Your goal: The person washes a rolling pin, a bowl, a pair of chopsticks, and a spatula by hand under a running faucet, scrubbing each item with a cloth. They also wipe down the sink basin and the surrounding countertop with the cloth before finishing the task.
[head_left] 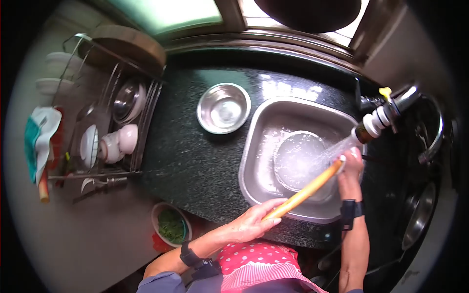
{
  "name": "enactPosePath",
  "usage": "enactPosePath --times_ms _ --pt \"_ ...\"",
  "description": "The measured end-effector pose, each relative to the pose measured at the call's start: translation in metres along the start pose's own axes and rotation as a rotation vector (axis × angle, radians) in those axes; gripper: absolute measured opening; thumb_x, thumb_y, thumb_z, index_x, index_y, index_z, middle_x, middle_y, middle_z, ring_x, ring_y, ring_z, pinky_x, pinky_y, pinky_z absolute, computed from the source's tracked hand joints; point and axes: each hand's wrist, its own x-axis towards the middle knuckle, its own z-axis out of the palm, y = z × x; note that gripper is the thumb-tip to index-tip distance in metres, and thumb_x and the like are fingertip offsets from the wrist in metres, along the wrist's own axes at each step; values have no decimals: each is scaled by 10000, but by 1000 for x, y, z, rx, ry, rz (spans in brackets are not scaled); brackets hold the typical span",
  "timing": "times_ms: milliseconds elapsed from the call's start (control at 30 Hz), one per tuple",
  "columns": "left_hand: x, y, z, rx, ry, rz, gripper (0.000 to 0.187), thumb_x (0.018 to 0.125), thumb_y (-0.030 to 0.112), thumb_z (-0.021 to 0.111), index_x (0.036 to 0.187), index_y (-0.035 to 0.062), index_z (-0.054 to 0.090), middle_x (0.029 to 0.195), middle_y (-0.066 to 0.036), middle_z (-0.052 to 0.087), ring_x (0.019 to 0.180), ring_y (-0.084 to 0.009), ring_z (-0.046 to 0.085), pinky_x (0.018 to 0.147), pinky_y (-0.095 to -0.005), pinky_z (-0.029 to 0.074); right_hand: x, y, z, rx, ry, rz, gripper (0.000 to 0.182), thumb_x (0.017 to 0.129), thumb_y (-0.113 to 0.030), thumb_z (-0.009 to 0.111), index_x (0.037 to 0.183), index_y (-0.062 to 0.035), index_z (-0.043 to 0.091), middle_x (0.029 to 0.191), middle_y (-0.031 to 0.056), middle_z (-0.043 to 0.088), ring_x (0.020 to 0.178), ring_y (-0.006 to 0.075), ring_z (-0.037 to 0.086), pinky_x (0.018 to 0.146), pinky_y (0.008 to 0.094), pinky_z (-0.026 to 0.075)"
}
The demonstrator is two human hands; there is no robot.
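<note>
Dark speckled counter (195,161) surrounds a steel sink (266,127), where a tap (378,119) sprays water over a round bowl (298,158) in the basin. Across the sink slants a long wooden rolling pin (305,191): stiff, probably light, likely slippery when wet, best gripped near both ends. Left hand (254,222) curls loosely round its near end; right hand (349,168) closes on the far end, under the spray.

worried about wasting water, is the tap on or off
On: water streams from the tap over the wooden stick held in both hands, into the sink.
</note>
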Motion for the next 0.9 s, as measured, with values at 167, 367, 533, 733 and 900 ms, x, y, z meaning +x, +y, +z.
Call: enactPosePath --times_ms 167,367,533,733,900 --pt "-49 -9 -27 -182 81 -23 544 926 134 566 1414 64 337 933 -31 555 641 -46 472 559 -186 404 16 -33 -7 168 -69 128 226 812 -80 596 1014 -38 504 754 76 546 650 190 571 569 347 508" --pt "-39 -21 -20 -329 214 79 569 886 92 620 1380 21 348 982 -76 581 808 -118 587 701 -232 494 -2 -16 32 881 -712 433 381 652 -187 693 955 0 557 1061 218 535 1160 421 461 1084 564 286" --pt "39 -17 2 -346 213 219 543 861 19 622 1328 7 345 1113 -113 547 1006 -214 606 838 -332 537 -25 -8 49 704 -456 427 267 840 -306 614 946 -81 517 905 108 551 1064 360 528 994 561 391" --pt "103 5 24 -617 163 447 614 862 -17 606 1361 27 251 1198 -133 519 1087 -232 570 948 -381 490 -55 -19 42 629 -847 513 170 907 -202 547 963 -43 566 796 54 527 885 208 602 841 387 490" --pt "112 11 43 -523 154 457 541 875 64 630 1321 31 325 1062 -75 597 994 -144 597 848 -277 490 -84 -14 40 -43 -513 239 460 909 -110 538 1344 -30 411 975 86 598 859 171 621 702 300 523"
